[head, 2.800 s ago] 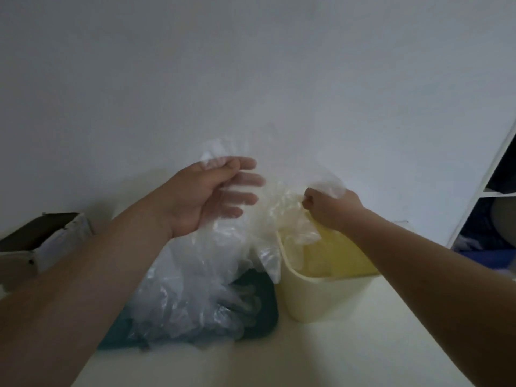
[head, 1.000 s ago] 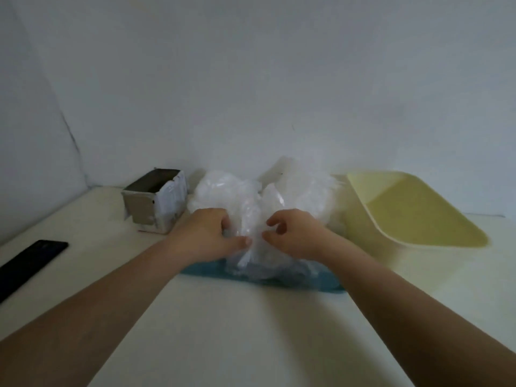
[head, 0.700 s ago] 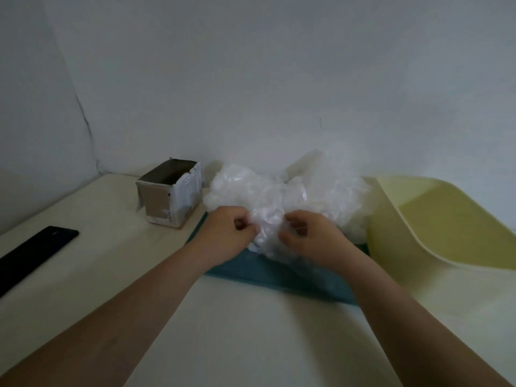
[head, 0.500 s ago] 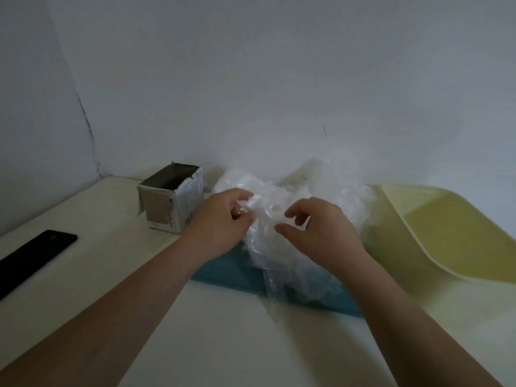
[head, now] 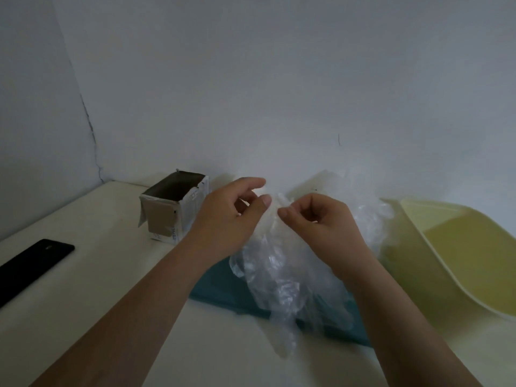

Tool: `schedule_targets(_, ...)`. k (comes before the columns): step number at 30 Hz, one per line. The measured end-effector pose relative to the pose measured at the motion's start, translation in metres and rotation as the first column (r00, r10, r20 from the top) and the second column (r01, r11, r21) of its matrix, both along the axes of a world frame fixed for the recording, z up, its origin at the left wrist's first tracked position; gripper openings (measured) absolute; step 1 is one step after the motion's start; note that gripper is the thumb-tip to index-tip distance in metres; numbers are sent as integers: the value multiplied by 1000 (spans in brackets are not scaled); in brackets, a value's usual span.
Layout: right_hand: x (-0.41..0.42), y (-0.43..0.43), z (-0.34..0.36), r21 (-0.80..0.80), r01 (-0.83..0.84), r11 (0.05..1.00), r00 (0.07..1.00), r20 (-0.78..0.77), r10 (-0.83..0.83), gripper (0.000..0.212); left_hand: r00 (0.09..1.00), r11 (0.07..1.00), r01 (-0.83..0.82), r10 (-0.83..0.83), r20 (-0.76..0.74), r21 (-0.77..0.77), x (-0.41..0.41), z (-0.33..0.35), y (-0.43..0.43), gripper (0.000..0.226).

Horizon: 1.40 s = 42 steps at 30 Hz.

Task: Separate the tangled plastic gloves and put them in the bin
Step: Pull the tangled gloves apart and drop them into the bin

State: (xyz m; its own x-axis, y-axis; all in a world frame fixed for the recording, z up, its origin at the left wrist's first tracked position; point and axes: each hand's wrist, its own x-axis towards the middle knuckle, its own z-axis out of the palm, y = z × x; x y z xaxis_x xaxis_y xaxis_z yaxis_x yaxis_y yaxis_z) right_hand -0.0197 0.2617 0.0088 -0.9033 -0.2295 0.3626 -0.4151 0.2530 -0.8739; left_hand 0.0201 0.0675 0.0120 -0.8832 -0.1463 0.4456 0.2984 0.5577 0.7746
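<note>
Raised, left hand (head: pixel 226 222) and right hand (head: pixel 321 227) pinch gloves (head: pixel 282 283) between carton (head: pixel 173 210), bin (head: pixel 460 247).

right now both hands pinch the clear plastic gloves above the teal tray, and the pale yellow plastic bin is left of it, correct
One slip: the head view shows the pale yellow plastic bin right of the flat teal tray, not left. The left hand and right hand do both pinch the clear plastic gloves above the tray.

Left hand (head: pixel 226 219) and right hand (head: pixel 325 227) close together, each grip pinching the gloves (head: pixel 279 277)
</note>
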Motion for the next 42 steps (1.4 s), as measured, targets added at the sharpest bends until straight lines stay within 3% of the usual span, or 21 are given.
schedule_targets(3,-4,-1,2,-118,77,990,996,-45,-83,29,994,997,10,-19,111,80,2,2,2,42)
schedule_targets(6,-5,-3,1,-218,102,971,992,-52,-116,32,982,981,52,-84,171,186,4,-3,1,31)
schedule_targets(10,0,-2,6,-254,49,966,995,-71,-69,32,978,949,92,-143,149,302,7,0,4,18)
schedule_targets(14,6,2,13,-283,-34,959,996,-87,9,42,964,925,65,-155,216,374,9,4,4,33)
schedule_targets(17,9,4,18,-322,-83,943,996,-35,76,49,878,844,182,-370,303,505,17,7,7,46)
schedule_targets(21,14,1,18,-317,-133,939,991,-14,136,47,784,687,276,-565,256,672,22,10,7,43)
schedule_targets(24,15,3,19,-243,-94,966,994,-78,77,44,806,645,190,-533,257,740,23,12,4,35)
schedule_targets(28,9,11,21,-235,-71,969,997,-51,61,37,868,619,155,-458,193,770,18,10,-3,11)
schedule_targets(31,5,15,19,-218,-38,975,999,-12,36,32,860,561,152,-482,171,814,18,11,-8,16)
schedule_targets(34,8,10,19,-167,-42,985,999,-11,40,24,833,637,146,-492,253,757,21,11,-1,30)
schedule_targets(40,0,12,10,-2,84,996,996,-21,-84,23,939,649,29,-278,202,760,15,16,-17,26)
schedule_targets(42,-3,18,10,64,165,984,986,-39,-162,30,950,591,59,-282,137,804,15,19,-26,21)
